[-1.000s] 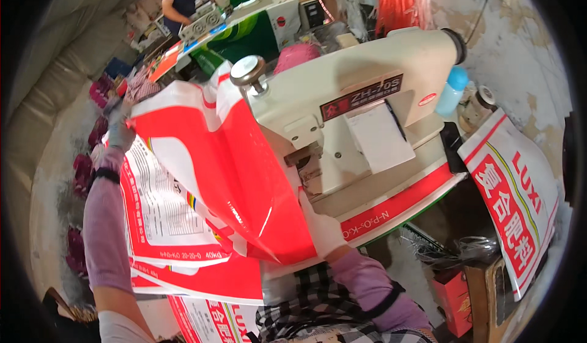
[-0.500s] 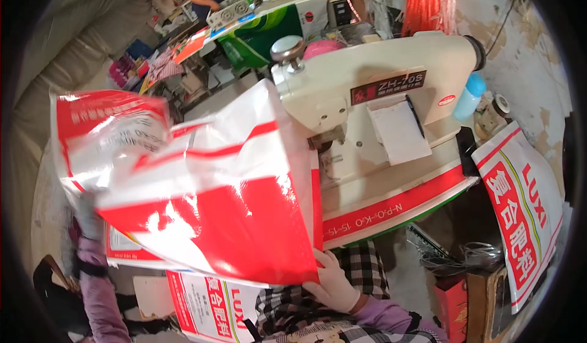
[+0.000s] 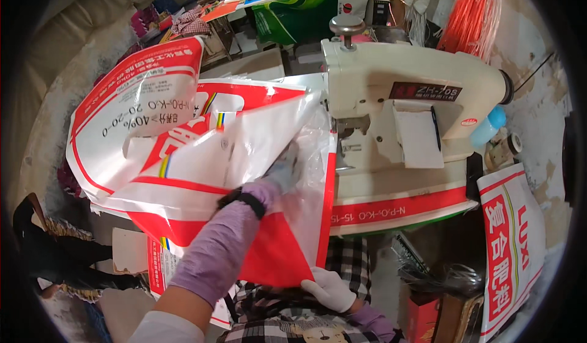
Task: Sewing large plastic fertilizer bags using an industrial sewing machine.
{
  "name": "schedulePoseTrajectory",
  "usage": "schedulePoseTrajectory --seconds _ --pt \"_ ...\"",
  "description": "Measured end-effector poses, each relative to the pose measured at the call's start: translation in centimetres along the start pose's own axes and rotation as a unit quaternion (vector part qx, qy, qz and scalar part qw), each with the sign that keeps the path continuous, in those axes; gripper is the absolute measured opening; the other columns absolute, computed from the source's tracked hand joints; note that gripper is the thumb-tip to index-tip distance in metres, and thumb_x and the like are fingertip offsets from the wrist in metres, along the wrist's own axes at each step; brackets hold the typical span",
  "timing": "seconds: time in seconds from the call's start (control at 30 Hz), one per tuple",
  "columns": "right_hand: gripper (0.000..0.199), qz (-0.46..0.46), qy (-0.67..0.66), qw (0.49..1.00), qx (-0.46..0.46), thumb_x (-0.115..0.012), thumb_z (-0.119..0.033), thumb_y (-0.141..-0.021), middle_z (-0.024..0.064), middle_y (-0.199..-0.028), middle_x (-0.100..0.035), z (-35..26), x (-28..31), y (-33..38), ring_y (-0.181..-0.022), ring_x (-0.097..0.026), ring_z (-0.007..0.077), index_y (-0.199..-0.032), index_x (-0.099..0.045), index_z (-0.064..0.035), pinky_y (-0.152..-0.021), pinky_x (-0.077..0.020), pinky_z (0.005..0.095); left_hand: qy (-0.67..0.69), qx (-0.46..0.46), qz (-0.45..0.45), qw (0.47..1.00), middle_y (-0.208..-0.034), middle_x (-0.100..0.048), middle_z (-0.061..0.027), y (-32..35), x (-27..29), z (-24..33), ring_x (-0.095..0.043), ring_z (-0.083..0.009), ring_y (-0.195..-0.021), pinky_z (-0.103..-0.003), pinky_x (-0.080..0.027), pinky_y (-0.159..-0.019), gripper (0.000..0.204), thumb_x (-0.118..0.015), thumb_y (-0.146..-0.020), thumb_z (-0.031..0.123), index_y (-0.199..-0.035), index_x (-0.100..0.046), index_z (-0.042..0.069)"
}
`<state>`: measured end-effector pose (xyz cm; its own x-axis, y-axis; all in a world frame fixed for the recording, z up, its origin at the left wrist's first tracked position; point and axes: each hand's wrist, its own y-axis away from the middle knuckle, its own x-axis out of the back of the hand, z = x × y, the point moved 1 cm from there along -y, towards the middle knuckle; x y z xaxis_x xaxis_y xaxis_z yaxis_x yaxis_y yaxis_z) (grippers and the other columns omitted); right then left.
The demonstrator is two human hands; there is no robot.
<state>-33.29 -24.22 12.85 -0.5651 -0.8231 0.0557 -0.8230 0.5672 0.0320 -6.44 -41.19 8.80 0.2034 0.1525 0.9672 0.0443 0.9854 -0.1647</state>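
Workshop interior with a rough, pale wall (image 3: pixel 532 92) at the right. A cream sewing machine (image 3: pixel 422 68) stands on a table (image 3: pixel 382 195), whose curved front edge carries a red-and-white band (image 3: pixel 397 213) with a green rim beneath. Between the machine's arm and bed, the opening is partly occupied by a pad of white paper (image 3: pixel 419 138) bearing a dark pen (image 3: pixel 436 129); only a narrow pale strip of table separates bed from band. To the left of the needle end, printed sheeting takes up the working room, reaching close to the machine.

The left hand (image 3: pixel 286 167), gloved and blurred, lies over the sheeting near the needle end; whether its fingers grip or merely press cannot be told. The right hand (image 3: pixel 331 289), in a white glove, pinches the near red corner between thumb and fingers, just below the table's front edge.

The sack (image 3: pixel 278 251) held at this corner lies left of the machine, red and white, glossy and creased, with folds raised toward the left. Clear film (image 3: pixel 315 138) shows along its machine-side margin. Its near corner tapers to a point above checked cloth (image 3: pixel 348 263).
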Motion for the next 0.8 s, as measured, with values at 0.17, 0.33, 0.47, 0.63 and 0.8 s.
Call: schedulePoseTrajectory --seconds 0.17,0.33,0.47,0.63,0.8 --pt "0.028 0.051 0.015 0.998 0.032 -0.060 -0.026 -0.091 0.0171 -0.114 -0.061 0.1 -0.3 -0.6 -0.106 -0.058 0.0318 -0.105 -0.066 -0.0020 -0.086 -0.0484 0.0373 -0.143 0.045 0.017 0.988 -0.141 -0.043 -0.0197 0.7 0.0 -4.3 -0.043 -0.0343 -0.129 -0.040 -0.033 -0.110 0.057 -0.052 -0.091 0.031 -0.139 -0.041 0.003" --pt "0.023 0.075 0.160 0.979 0.106 -0.068 -0.026 -0.086 0.0110 -0.113 -0.057 -0.8 0.0 0.7 -0.110 -0.052 0.0303 -0.084 -0.067 -0.0031 -0.084 -0.0486 0.0373 0.053 -0.107 -0.104 0.987 -0.155 -0.022 -0.0163 -2.8 4.6 1.8 -0.032 -0.0320 -0.139 -0.038 -0.032 -0.111 0.069 -0.064 -0.086 0.025 -0.146 -0.034 0.008" --pt "0.022 0.034 0.175 0.977 0.120 -0.069 -0.029 -0.084 0.0086 -0.105 -0.058 -2.0 0.9 0.3 -0.100 -0.056 0.0261 -0.084 -0.069 -0.0075 -0.079 -0.0499 0.0355 0.266 -0.071 -0.128 0.953 -0.155 -0.021 -0.0175 -2.5 2.4 0.8 -0.025 -0.0339 -0.142 -0.038 -0.028 -0.114 0.085 -0.072 -0.076 0.028 -0.148 -0.030 0.009" --pt "0.038 0.337 0.362 0.854 0.159 -0.077 -0.024 -0.065 0.0084 -0.101 -0.061 -3.5 7.2 -7.3 -0.095 -0.057 0.0281 -0.098 -0.066 -0.0092 -0.084 -0.0444 0.0390 0.124 -0.014 -0.181 0.976 -0.156 -0.018 -0.0184 0.6 4.6 1.7 -0.018 -0.0323 -0.145 -0.039 -0.020 -0.117 0.091 -0.072 -0.075 0.025 -0.151 -0.023 0.009" --pt "0.025 0.320 0.537 0.774 0.102 -0.067 -0.028 -0.075 0.0072 -0.094 -0.058 0.7 9.5 -16.7 -0.095 -0.053 0.0265 -0.091 -0.062 -0.0096 -0.097 -0.0359 0.0449 0.082 -0.052 -0.132 0.987 -0.155 -0.022 -0.0179 0.9 3.7 2.2 -0.018 -0.0328 -0.145 -0.040 -0.017 -0.118 0.089 -0.069 -0.075 0.027 -0.150 -0.024 0.009"
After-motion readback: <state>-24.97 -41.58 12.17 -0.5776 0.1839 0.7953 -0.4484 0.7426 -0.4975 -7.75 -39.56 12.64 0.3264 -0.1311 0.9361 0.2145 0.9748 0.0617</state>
